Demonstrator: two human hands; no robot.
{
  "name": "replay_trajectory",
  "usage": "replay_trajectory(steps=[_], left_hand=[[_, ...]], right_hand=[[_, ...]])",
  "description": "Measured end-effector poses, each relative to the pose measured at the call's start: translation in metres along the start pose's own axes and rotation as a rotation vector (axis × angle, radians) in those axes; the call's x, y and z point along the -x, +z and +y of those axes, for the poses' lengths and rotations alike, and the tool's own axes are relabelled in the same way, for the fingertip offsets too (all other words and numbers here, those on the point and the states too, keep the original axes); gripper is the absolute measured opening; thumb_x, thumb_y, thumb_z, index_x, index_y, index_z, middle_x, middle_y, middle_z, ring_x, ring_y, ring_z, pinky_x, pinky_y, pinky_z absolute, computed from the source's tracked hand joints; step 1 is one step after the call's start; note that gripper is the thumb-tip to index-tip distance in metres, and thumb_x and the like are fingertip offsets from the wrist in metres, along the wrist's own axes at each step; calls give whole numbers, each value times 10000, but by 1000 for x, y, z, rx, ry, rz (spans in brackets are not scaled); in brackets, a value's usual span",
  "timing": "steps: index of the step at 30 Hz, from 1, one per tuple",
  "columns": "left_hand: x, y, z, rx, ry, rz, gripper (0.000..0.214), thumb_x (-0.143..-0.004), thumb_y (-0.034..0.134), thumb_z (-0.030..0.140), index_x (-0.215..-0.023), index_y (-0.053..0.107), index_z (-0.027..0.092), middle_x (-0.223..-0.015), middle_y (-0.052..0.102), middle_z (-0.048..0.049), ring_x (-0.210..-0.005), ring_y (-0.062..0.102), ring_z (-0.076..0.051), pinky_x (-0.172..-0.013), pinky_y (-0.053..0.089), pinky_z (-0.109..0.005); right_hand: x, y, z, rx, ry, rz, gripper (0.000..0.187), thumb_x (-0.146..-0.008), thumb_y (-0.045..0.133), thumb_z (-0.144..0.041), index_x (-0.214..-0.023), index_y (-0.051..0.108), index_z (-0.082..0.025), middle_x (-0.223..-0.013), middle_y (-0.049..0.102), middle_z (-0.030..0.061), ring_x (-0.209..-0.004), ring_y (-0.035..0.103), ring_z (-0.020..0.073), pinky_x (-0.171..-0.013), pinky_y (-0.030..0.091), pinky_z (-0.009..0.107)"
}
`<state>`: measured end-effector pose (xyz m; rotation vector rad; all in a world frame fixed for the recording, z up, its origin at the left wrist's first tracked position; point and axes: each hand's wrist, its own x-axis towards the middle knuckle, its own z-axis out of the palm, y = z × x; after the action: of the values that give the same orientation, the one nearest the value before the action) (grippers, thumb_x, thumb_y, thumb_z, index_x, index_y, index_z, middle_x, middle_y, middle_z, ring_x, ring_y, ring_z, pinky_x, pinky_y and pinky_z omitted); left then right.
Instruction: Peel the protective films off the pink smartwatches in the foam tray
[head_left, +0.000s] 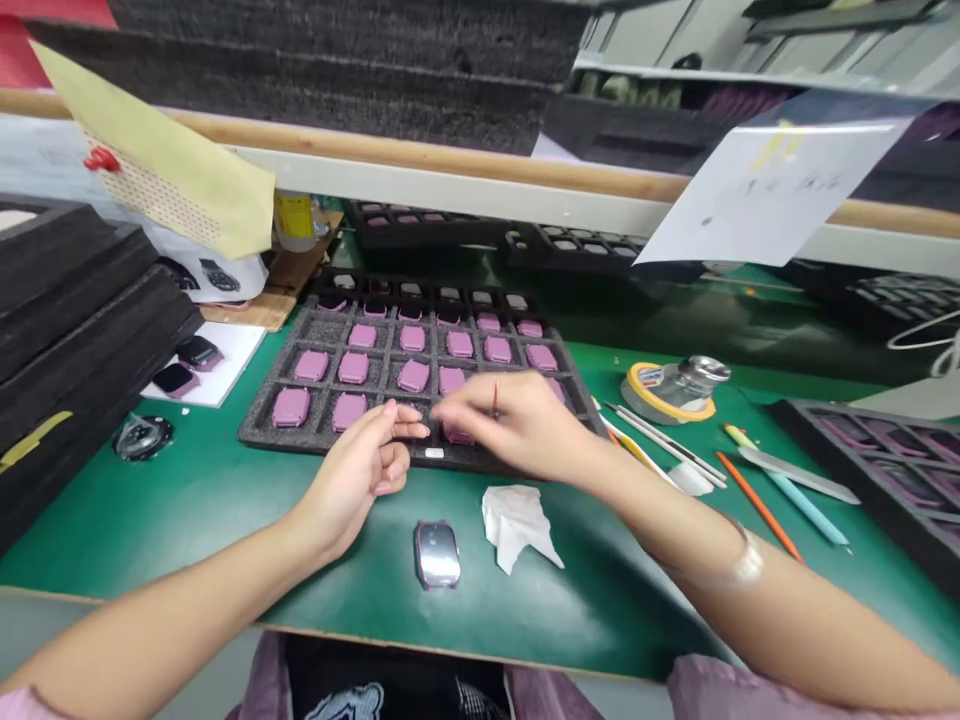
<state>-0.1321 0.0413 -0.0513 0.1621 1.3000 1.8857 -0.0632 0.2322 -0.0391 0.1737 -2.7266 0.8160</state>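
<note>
My left hand [364,470] hangs over the front edge of a black foam tray [259,430], its fingertips at a pink watch case [349,411] and holding nothing visible. My right hand [517,425] sits over the tray's front middle, pinching a thin dark-red stick [495,401] upright and hiding several compartments. Rows of pink watch cases fill the tray. Below my hands, a watch body with a glossy dark face [437,554] lies on the green mat [187,530], next to a crumpled white tissue [517,525].
To the right stand a yellow-rimmed tape roll [660,395], a glass bottle [694,377], and several pens and metal tools [660,445]. Stacked black foam trays [75,320] rise at left, and more trays lie behind. A sheet of paper [772,190] hangs overhead.
</note>
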Motion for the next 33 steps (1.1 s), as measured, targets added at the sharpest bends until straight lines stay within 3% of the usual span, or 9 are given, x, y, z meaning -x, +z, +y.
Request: replay_trajectory(steps=[3,7,9,12,16,21,28,31,33], left_hand=[[-1,0,-2,-3,-10,2,233,-970,542,333,-978,617,113,-896,632,-54,-477,379,-13,-424,245,-143],[0,0,-3,-27,-18,-8,215,-966,554,326,-972,614,120,-893,629,-46,-478,376,-10,-425,246,-140],[0,0,-4,-39,-14,-17,205,-957,567,323,-964,610,123,-883,624,-40,-483,374,-11,-428,239,-142],[-1,1,-5,-63,-5,-30,193,-921,608,321,-955,611,130,-876,616,-31,-499,379,-16,-438,234,-147],[2,2,-7,-205,-15,-113,252,-858,678,384,-893,619,141,-810,593,-4,-504,386,-34,-442,245,-167],[5,2,-11,-434,11,-304,406,-868,634,573,-843,601,169,-535,452,65,-466,366,-78,-456,269,-205],[6,0,-14,-512,57,-325,435,-864,608,619,-830,582,186,-570,466,57,-478,372,-94,-466,292,-219],[8,0,-18,-635,74,-341,372,-872,628,554,-817,599,187,-678,534,21,-543,421,-107,-520,338,-229],[11,-2,-21,-792,105,-374,329,-907,594,508,-830,636,191,-695,555,1,-597,458,-130,-565,355,-238]], right_hand=[[33,10,-37,47,-206,-246,303,-889,712,-462,-1000,742,-181,-856,752,32,-759,706,169,-692,542,280],[65,31,-43,151,-169,-376,535,-746,845,-448,-1160,694,-145,-968,711,82,-794,691,210,-673,565,318],[72,38,-37,45,-140,-294,500,-767,836,-334,-1199,669,-146,-1042,695,90,-848,694,197,-721,585,308],[75,37,-30,-127,-158,-2,512,-835,748,-221,-1318,585,-182,-1130,668,97,-995,680,189,-841,594,315],[74,24,-31,-176,-160,251,605,-815,730,-151,-1380,534,-244,-1147,645,78,-1009,670,176,-829,607,302],[70,20,-32,-169,-153,325,577,-788,743,-147,-1329,578,-260,-1107,660,69,-1006,682,201,-858,608,348],[71,23,-30,-202,-145,312,583,-790,733,-144,-1341,562,-231,-1197,696,94,-1100,688,205,-898,614,336],[70,7,-16,-116,-87,325,535,-799,751,-230,-1312,601,-211,-1192,728,90,-1084,704,207,-921,606,342],[69,-16,6,-8,15,409,499,-826,738,-291,-1304,616,-217,-1218,727,94,-1056,717,220,-949,592,389]])
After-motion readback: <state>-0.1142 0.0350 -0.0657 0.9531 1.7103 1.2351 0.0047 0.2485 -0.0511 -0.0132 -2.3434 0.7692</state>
